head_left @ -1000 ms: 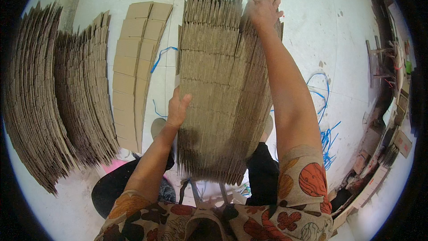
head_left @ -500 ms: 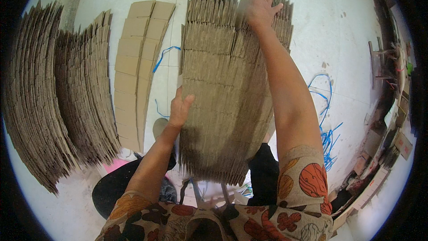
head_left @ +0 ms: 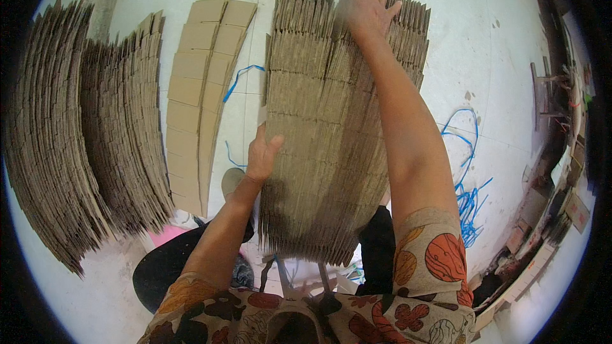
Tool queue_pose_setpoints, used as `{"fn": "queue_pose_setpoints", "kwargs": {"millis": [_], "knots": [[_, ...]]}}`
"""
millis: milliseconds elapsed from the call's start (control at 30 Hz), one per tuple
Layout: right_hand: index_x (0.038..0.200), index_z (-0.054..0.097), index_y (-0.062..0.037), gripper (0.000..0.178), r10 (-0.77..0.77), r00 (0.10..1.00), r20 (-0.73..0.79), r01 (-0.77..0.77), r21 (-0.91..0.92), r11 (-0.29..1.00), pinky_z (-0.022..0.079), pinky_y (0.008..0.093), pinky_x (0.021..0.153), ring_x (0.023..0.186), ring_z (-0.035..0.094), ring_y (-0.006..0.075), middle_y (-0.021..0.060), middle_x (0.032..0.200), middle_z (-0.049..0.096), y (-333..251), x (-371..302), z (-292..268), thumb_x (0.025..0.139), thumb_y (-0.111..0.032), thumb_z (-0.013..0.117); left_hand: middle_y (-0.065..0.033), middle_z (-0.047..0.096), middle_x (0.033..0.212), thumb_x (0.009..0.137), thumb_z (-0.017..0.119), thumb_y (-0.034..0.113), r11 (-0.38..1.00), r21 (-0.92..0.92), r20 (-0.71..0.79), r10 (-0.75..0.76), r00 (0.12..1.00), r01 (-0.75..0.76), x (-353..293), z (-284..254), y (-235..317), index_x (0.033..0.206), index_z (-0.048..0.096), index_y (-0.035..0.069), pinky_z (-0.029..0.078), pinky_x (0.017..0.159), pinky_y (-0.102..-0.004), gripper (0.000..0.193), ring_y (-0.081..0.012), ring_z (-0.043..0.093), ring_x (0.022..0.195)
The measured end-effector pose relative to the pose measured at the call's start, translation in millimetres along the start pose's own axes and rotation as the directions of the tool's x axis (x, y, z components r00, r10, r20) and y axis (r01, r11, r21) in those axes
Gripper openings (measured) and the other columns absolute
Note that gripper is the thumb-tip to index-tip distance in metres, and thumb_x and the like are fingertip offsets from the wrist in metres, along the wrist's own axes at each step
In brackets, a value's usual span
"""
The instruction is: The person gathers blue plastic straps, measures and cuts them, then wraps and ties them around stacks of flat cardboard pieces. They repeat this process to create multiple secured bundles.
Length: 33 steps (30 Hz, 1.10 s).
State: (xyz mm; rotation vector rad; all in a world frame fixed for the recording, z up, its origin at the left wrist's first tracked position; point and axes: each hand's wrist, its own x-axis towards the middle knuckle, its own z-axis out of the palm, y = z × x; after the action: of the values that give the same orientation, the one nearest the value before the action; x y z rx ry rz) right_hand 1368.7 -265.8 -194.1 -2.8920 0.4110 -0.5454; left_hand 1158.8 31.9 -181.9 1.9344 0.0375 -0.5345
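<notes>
A long stack of brown cardboard pieces (head_left: 312,127), packed tightly on edge, lies in front of me. My right hand (head_left: 368,14) rests on its far end, fingers spread and pointing away, near a gap that parts the rows there. Against the stack's left side, about halfway down, lies my left hand (head_left: 264,154); its thumb stands apart over the upper edge and the other fingers reach along the side, partly hidden. Neither hand is closed round a piece.
Two more rows of packed cardboard (head_left: 48,134) stand at the far left. Flat cardboard sheets (head_left: 191,89) lie between them and my stack. Blue strapping (head_left: 470,210) is tangled on the floor at right. A wooden stool-like frame (head_left: 545,92) and cardboard clutter line the right edge.
The far right part of the stack has fanned outward to the right. My right hand has shifted slightly left and up; my left hand stays against the side.
</notes>
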Motion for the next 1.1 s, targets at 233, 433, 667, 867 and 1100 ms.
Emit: {"fn": "queue_pose_setpoints", "kwargs": {"millis": [233,433,667,867,1100], "knots": [[0.129,0.044,-0.0314,0.06,-0.375,0.927,0.029,0.376,-0.069,0.924,0.011,0.0628,0.105,0.135,0.025,0.0282,0.011,0.145,0.029,-2.4,0.3,-1.4,0.08,0.002,0.05,-0.0231,0.06,0.101,0.086,0.051,0.04,0.999,-0.045,-0.013,0.012,1.0,-0.013,-0.9,0.1,-5.4,0.124,0.039,-0.007,0.045,0.081,-0.0366,0.062,-0.0323,0.059,0.093],[0.113,0.054,-0.0167,0.04,-0.431,0.898,0.092,0.437,-0.064,0.897,0.017,0.0606,0.105,0.13,0.034,0.0256,0.0084,0.133,0.043,-0.8,4.9,3.7,0.077,0.0,0.055,-0.023,0.059,0.102,0.086,0.052,0.038,1.0,-0.026,-0.001,0.014,1.0,-0.014,-0.4,-2.5,-7.6,0.124,0.039,-0.006,0.045,0.082,-0.037,0.06,-0.0325,0.059,0.094],[0.116,0.053,-0.0156,0.039,-0.518,0.853,0.055,0.518,0.025,0.855,0.024,0.0593,0.103,0.111,0.049,0.0228,0.0052,0.102,0.057,9.6,10.6,17.2,0.079,-0.003,0.054,-0.0246,0.059,0.103,0.086,0.052,0.04,1.0,0.003,-0.009,0.019,1.0,-0.019,0.8,0.5,-4.8,0.124,0.039,-0.007,0.044,0.083,-0.0387,0.062,-0.0362,0.059,0.096],[0.129,0.043,-0.0319,0.052,-0.547,0.802,0.24,0.577,-0.075,0.813,0.024,0.0587,0.103,0.103,0.051,0.0218,0.0017,0.095,0.057,-14.0,10.7,-16.4,0.086,-0.003,0.044,-0.0253,0.06,0.103,0.086,0.051,0.04,1.0,0.003,-0.013,0.017,1.0,-0.017,-1.5,-3.0,-2.1,0.124,0.038,-0.008,0.044,0.083,-0.0385,0.063,-0.0369,0.059,0.096],[0.114,0.055,-0.016,0.037,-0.555,0.829,0.066,0.559,-0.097,0.823,0.029,0.0503,0.103,0.109,0.048,0.0229,0.0037,0.103,0.056,-7.7,10.4,0.0,0.079,-0.003,0.053,-0.0237,0.061,0.1,0.083,0.055,0.031,0.989,0.12,-0.064,-0.085,0.994,0.092,1.7,-21.7,-12.9,0.125,0.042,-0.004,0.046,0.08,-0.0388,0.056,-0.0342,0.061,0.093]]}}
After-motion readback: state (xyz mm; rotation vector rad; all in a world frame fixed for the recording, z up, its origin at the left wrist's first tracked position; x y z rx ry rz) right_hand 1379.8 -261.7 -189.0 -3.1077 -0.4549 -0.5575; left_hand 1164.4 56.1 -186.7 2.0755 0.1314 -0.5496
